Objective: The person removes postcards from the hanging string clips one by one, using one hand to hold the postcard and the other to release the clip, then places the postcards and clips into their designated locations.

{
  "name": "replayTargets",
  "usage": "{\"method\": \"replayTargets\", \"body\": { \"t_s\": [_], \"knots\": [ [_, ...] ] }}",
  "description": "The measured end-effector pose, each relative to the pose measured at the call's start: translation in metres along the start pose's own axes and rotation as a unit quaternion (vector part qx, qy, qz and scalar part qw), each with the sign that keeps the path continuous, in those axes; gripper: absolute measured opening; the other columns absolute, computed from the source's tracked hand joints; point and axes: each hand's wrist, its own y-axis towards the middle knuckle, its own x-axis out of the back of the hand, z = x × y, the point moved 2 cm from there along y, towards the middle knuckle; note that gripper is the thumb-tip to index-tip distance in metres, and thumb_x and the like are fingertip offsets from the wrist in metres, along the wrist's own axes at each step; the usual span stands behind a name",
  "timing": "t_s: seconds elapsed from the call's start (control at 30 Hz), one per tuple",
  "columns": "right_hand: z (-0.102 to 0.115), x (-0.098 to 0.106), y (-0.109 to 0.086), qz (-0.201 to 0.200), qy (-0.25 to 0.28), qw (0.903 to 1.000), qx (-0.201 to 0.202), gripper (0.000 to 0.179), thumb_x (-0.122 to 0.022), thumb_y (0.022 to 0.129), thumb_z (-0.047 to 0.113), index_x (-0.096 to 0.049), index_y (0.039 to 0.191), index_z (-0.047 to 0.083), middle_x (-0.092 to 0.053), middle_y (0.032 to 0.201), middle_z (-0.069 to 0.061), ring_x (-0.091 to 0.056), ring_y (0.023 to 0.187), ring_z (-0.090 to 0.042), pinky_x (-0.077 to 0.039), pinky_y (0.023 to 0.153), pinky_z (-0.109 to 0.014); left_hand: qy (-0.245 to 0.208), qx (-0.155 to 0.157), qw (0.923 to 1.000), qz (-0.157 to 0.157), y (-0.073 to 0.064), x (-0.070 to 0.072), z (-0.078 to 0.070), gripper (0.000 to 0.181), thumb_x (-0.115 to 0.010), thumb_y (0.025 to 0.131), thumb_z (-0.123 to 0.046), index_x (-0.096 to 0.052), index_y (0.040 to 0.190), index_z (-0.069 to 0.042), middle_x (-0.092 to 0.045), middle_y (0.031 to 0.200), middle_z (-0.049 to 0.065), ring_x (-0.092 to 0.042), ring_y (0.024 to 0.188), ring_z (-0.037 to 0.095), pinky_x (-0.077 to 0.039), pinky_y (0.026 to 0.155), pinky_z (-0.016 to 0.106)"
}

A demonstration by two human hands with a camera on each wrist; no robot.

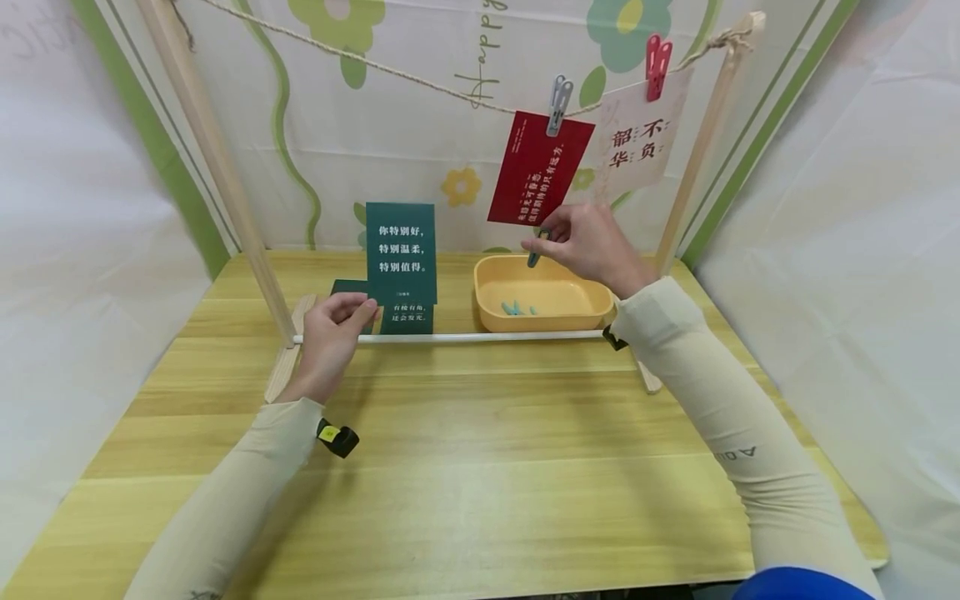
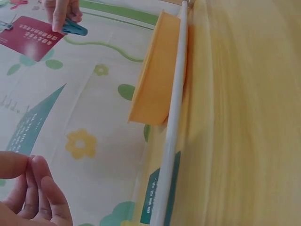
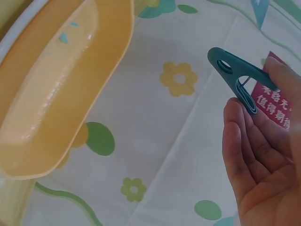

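My left hand point(image 1: 330, 342) pinches the lower left corner of a dark green card point(image 1: 401, 221) with white writing, held upright above the table. In the left wrist view the thumb and fingertips meet at the edge of this card point(image 2: 35, 120). Between thumb and fingers, my right hand point(image 1: 588, 246) holds a teal clothespin point(image 3: 235, 75) by its handle ends. That hand is over the yellow tray, close to the bottom edge of a red card point(image 1: 542, 167). A grey clothespin point(image 1: 558, 107) fastens the red card to a twine line point(image 1: 420, 81).
A pale card point(image 1: 641, 142) hangs under a red clothespin point(image 1: 656, 67) at right. Wooden posts point(image 1: 217, 167) carry the twine; a white rod point(image 1: 480, 337) spans their feet. Behind it stand the yellow tray point(image 1: 543, 321), holding small teal clothespins point(image 1: 513, 308), and green cards point(image 1: 408, 321) on the table.
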Motion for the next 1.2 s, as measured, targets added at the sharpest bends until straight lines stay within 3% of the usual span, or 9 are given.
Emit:
{"method": "replayTargets", "body": {
  "t_s": [0.13, 0.3, 0.57, 0.8, 1.2],
  "knots": [
    [-0.008, -0.007, -0.003, 0.008, 0.003, 1.0000, -0.003, 0.034, -0.083, 0.093, 0.035, -0.079, 0.102, 0.003, -0.079, 0.089, -0.012, -0.070, 0.077, -0.022, -0.054, 0.069, -0.032, -0.002, 0.008, 1.0000, 0.003, -0.002, 0.006, 0.006, 0.033, -0.063, 0.108, -0.027, -0.063, 0.130, -0.003, -0.071, 0.102, -0.015, -0.070, 0.098, -0.001, -0.057, 0.093, 0.015],
    [-0.017, -0.014, -0.007, 0.015, 0.003, 0.9998, -0.011, 0.033, -0.083, 0.093, 0.037, -0.078, 0.097, 0.004, -0.078, 0.087, -0.011, -0.069, 0.074, -0.021, -0.055, 0.068, -0.032, 0.007, 0.007, 1.0000, 0.003, -0.005, 0.011, 0.010, 0.032, -0.064, 0.107, -0.028, -0.065, 0.128, -0.003, -0.073, 0.097, -0.018, -0.070, 0.097, 0.002, -0.058, 0.089, 0.016],
    [-0.030, -0.024, -0.011, 0.032, 0.002, 0.9987, -0.040, 0.035, -0.081, 0.095, 0.040, -0.077, 0.100, 0.005, -0.077, 0.090, -0.011, -0.070, 0.079, -0.022, -0.056, 0.071, -0.034, 0.016, 0.012, 0.9998, 0.010, -0.012, 0.015, 0.015, 0.034, -0.065, 0.107, -0.027, -0.065, 0.128, -0.001, -0.076, 0.104, -0.006, -0.068, 0.095, 0.004, -0.058, 0.088, 0.016],
    [-0.039, -0.034, -0.013, 0.046, 0.013, 0.9971, -0.059, 0.036, -0.080, 0.095, 0.039, -0.076, 0.104, 0.003, -0.078, 0.095, -0.012, -0.071, 0.082, -0.024, -0.059, 0.076, -0.038, 0.026, 0.014, 0.9995, 0.013, -0.021, 0.025, 0.019, 0.035, -0.067, 0.106, -0.028, -0.065, 0.127, 0.000, -0.073, 0.098, -0.015, -0.069, 0.094, 0.007, -0.058, 0.086, 0.017],
    [-0.055, -0.051, -0.017, 0.069, 0.010, 0.9941, -0.083, 0.037, -0.078, 0.097, 0.041, -0.078, 0.105, 0.005, -0.079, 0.098, -0.012, -0.071, 0.084, -0.024, -0.059, 0.077, -0.039, 0.031, 0.032, 0.9988, 0.019, -0.033, 0.042, 0.027, 0.031, -0.069, 0.104, -0.025, -0.068, 0.123, 0.000, -0.074, 0.094, -0.014, -0.067, 0.086, 0.002, -0.055, 0.083, 0.020]
  ]
}}
